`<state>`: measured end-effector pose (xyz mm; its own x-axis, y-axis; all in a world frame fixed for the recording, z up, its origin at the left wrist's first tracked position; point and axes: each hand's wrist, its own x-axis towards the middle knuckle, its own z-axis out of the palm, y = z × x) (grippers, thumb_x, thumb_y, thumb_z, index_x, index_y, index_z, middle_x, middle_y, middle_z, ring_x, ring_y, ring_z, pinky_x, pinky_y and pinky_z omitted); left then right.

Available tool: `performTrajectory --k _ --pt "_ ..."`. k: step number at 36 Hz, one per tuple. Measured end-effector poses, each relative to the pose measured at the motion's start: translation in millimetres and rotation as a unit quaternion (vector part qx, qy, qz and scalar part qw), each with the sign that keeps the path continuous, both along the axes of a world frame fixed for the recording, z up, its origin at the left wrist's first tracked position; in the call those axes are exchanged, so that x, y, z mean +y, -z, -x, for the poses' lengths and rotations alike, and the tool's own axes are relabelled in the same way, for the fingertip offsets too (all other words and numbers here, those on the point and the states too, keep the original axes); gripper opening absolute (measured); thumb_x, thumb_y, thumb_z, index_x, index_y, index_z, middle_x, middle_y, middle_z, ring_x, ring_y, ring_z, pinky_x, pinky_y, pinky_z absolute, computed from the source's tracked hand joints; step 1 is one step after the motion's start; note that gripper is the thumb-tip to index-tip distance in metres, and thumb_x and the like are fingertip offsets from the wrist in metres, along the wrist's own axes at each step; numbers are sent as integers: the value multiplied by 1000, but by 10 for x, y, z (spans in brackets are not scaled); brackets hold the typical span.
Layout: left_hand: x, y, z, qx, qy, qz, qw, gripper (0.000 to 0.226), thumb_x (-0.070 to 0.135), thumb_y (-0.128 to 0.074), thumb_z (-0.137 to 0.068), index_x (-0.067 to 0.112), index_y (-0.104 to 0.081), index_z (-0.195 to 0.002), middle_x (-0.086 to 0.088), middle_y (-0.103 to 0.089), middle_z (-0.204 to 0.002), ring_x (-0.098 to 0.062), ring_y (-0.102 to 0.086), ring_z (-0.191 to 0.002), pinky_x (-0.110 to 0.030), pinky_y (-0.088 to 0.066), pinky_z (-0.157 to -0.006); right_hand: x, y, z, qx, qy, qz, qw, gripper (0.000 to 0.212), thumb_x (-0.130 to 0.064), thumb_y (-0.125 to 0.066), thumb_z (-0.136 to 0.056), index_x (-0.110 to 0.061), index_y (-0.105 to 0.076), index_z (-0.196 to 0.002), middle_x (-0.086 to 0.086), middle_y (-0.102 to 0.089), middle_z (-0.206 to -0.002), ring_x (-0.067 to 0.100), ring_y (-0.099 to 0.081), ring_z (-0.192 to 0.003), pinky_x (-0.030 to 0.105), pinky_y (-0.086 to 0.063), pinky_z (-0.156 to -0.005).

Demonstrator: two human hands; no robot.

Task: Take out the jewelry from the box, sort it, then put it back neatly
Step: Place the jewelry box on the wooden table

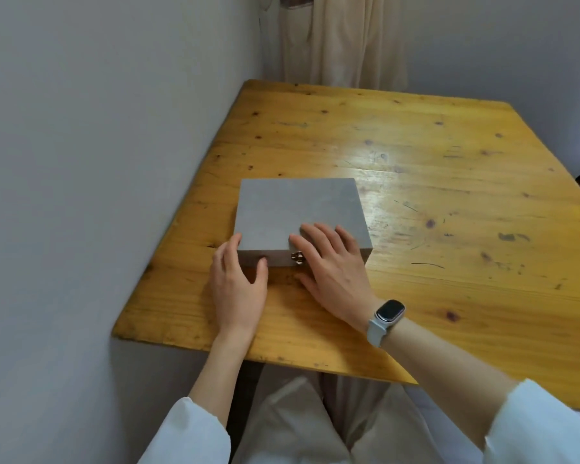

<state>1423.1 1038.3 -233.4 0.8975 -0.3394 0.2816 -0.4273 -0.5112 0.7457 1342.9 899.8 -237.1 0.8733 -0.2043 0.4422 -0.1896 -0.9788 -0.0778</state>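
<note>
Box (298,209): grey, lid closed, on table (449,195).
Left hand (236,283): fingers relaxed, touching box's near-left corner.
Right hand (332,262): fingers straight, flat on lid beside clasp (297,257).

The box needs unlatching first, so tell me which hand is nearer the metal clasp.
Right. The right hand lies across the grey box lid, its forefinger beside the metal clasp. The left hand holds the box's front left corner, farther away.
</note>
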Motion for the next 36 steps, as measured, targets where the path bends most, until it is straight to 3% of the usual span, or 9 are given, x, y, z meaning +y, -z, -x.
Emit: performTrajectory --k 4,9,15,20,26,28,30,33,36 --pt "12 17 -9 -9 4 -3 1000 53 19 -59 -88 14 -38 -136 -9 -42 -135 -21 -40 -125 -34 -38 -100 -19 21 -85 -33 22 45 998 43 -25 -67 -74 -19 -52 -115 5 -57 -118 24 -43 -111 39 -30 -93" --pt "12 11 -7 -11 3 0 1000 52 19 -59 -87 14 -39 -135 -9 -43 -134 -21 -41 -124 -39 -40 -101 -75 30 -29 -36 -7 63 997 41 -36 -54 -83 -18 -51 -120 4 -57 -122 23 -45 -114 39 -31 -94" --pt "19 -25 16 -1 -1 7 1000 56 19 -60 -87 12 -37 -137 -9 -43 -136 -20 -40 -126 -29 -33 -101 -46 -108 77 -87 1 -114 990 35 -27 -40 -94 -9 -54 -121 7 -60 -121 22 -52 -115 35 -34 -100" --pt "22 -53 47 61 -2 25 998 65 23 -58 -89 15 -24 -144 -5 -34 -146 -17 -29 -134 -23 -24 -103 -33 -78 239 -128 136 -245 951 43 -18 -39 -94 -3 -39 -134 15 -41 -139 24 -32 -133 40 -26 -112" --pt "-12 -107 58 86 -7 46 995 64 22 -58 -89 16 -26 -144 -2 -34 -147 -16 -27 -136 -26 -25 -107 -14 -171 314 -175 147 -385 894 39 -3 -44 -92 -6 -46 -131 11 -39 -143 16 -31 -135 -2 -17 -98" --pt "-33 -173 51 88 -9 75 993 63 20 -58 -89 18 -27 -143 0 -34 -147 -14 -28 -135 -27 -26 -108 -12 -255 301 -211 136 -411 877 39 0 -43 -91 -5 -47 -129 11 -42 -140 17 -35 -133 -6 -21 -93" --pt "-73 -288 30 77 -8 109 991 62 19 -57 -89 21 -28 -142 3 -35 -146 -7 -28 -132 -28 -27 -108 -38 -369 269 -251 121 -411 868 38 -2 -42 -90 -5 -48 -127 10 -45 -138 16 -38 -130 -1 -28 -96" --pt "-188 -512 -56 74 -6 176 982 61 14 -58 -88 22 -28 -140 8 -35 -143 4 -27 -127 -23 -26 -107 -149 -546 177 -306 99 -383 866 39 -7 -40 -85 -5 -49 -124 8 -47 -132 19 -43 -126 24 -37 -103" --pt "-329 -694 -220 67 6 230 971 58 9 -58 -86 19 -30 -136 9 -38 -141 0 -31 -131 -36 -34 -108 -299 -714 37 -342 89 -381 854 40 -4 -39 -84 -3 -47 -123 7 -45 -127 25 -48 -121 36 -42 -100"
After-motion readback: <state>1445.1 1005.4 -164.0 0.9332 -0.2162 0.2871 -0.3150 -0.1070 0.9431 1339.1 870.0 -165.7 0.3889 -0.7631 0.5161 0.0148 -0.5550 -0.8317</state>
